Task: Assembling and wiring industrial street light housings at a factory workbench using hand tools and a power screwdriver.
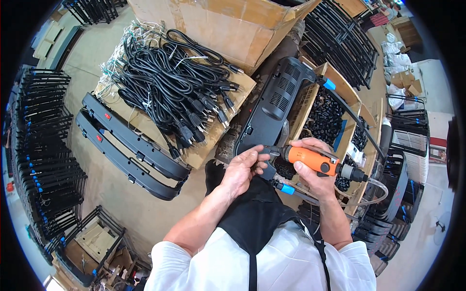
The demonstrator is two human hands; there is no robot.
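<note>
Driver (pixel 313 160), likely light and rigid, sat gripped in right hand (pixel 315 167); left hand (pixel 241 169) pinched its tip against panel (pixel 274 104).

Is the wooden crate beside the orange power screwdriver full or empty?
Partly full: small black parts fill the wooden crate compartments below its rim.

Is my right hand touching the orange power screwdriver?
Touching: the head view shows the right hand wrapped around the orange power screwdriver.
</note>
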